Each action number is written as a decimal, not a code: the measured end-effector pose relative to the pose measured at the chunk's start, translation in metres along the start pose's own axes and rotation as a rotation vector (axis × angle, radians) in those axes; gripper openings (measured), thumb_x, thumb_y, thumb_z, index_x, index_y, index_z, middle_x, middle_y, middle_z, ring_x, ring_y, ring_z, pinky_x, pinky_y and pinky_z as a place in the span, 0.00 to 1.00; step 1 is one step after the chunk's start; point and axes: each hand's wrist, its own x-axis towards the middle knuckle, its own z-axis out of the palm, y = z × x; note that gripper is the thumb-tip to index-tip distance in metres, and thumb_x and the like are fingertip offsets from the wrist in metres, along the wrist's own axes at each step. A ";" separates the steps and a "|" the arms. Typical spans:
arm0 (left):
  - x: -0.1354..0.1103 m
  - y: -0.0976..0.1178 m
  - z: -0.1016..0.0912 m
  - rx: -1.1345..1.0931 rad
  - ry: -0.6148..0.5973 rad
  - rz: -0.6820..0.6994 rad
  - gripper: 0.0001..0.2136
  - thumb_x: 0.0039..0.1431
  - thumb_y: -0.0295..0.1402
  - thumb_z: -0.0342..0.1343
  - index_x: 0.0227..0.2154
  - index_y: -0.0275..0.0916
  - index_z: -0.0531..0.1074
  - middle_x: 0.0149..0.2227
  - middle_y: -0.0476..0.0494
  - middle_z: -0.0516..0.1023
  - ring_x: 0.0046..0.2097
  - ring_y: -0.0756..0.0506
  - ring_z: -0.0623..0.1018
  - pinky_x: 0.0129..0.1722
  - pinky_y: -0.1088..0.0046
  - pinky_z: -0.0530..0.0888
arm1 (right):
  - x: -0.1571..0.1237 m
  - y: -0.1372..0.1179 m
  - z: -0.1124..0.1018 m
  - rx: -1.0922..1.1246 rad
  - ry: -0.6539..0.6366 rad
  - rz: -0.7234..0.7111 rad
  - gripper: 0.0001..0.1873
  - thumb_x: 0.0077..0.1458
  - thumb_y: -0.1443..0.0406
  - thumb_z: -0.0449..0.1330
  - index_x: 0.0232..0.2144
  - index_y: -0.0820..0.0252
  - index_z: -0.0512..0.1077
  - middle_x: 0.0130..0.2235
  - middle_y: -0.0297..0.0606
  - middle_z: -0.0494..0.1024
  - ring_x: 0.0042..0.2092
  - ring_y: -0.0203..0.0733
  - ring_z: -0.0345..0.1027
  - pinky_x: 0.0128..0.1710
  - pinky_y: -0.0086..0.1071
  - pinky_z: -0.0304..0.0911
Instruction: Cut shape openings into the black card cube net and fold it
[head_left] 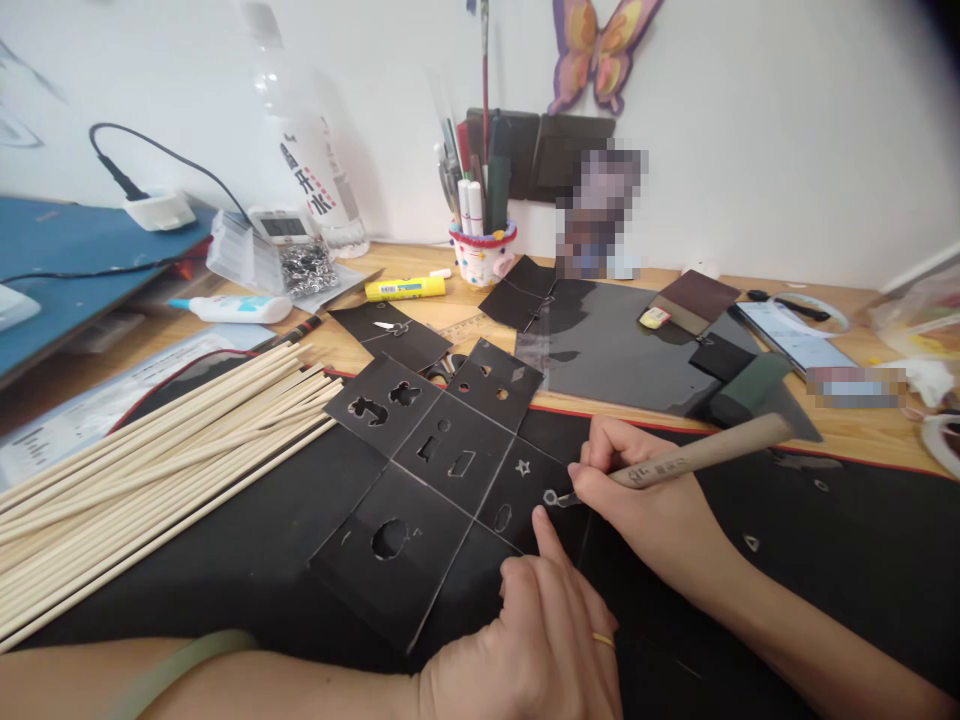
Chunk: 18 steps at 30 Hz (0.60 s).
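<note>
My right hand is closed round the wooden handle of a craft knife, its short metal blade touching the black card at a small white-outlined hexagon. Just below that hexagon, the stretched index fingertip of my left hand presses on the card; its other fingers are curled under and it holds nothing. White score lines divide the card into a cross-shaped layout of panels. Several cut-out shapes show in it, among them a large round hole. A star outline lies near the blade.
Thin wooden sticks lie on the black mat at left. Behind are a yellow glue stick, a pen pot, a water bottle, dark sheets and a phone. Small offcuts lie at right.
</note>
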 end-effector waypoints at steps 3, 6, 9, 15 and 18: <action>-0.001 0.001 0.004 0.002 0.028 0.000 0.11 0.58 0.29 0.48 0.31 0.26 0.72 0.29 0.36 0.78 0.22 0.50 0.74 0.17 0.80 0.66 | 0.000 0.000 0.000 -0.001 0.002 -0.006 0.14 0.45 0.73 0.52 0.17 0.58 0.50 0.19 0.26 0.54 0.22 0.31 0.46 0.20 0.27 0.47; -0.002 0.002 0.008 0.000 0.061 0.002 0.11 0.58 0.30 0.49 0.30 0.25 0.71 0.28 0.34 0.78 0.21 0.50 0.74 0.16 0.80 0.66 | 0.001 0.002 0.001 -0.005 0.009 -0.012 0.14 0.46 0.72 0.52 0.17 0.58 0.50 0.19 0.26 0.54 0.22 0.31 0.46 0.20 0.26 0.47; -0.001 0.001 0.008 -0.004 0.072 -0.001 0.12 0.58 0.31 0.49 0.30 0.24 0.71 0.28 0.33 0.78 0.21 0.49 0.75 0.16 0.81 0.67 | 0.002 0.003 0.001 -0.017 0.016 -0.019 0.14 0.47 0.71 0.53 0.17 0.58 0.50 0.18 0.26 0.55 0.22 0.30 0.47 0.20 0.26 0.47; 0.000 0.004 0.006 -0.027 0.049 -0.009 0.10 0.56 0.30 0.51 0.30 0.24 0.71 0.29 0.32 0.78 0.20 0.48 0.74 0.15 0.80 0.67 | 0.002 0.000 0.000 -0.026 -0.001 0.005 0.15 0.49 0.68 0.54 0.17 0.58 0.51 0.17 0.25 0.57 0.21 0.30 0.47 0.19 0.25 0.48; 0.000 0.004 0.006 -0.030 0.050 -0.006 0.10 0.56 0.30 0.51 0.31 0.24 0.71 0.29 0.31 0.78 0.20 0.48 0.74 0.15 0.79 0.66 | 0.002 -0.001 -0.001 -0.038 0.003 0.014 0.15 0.49 0.67 0.54 0.17 0.58 0.51 0.17 0.25 0.57 0.21 0.30 0.49 0.20 0.25 0.49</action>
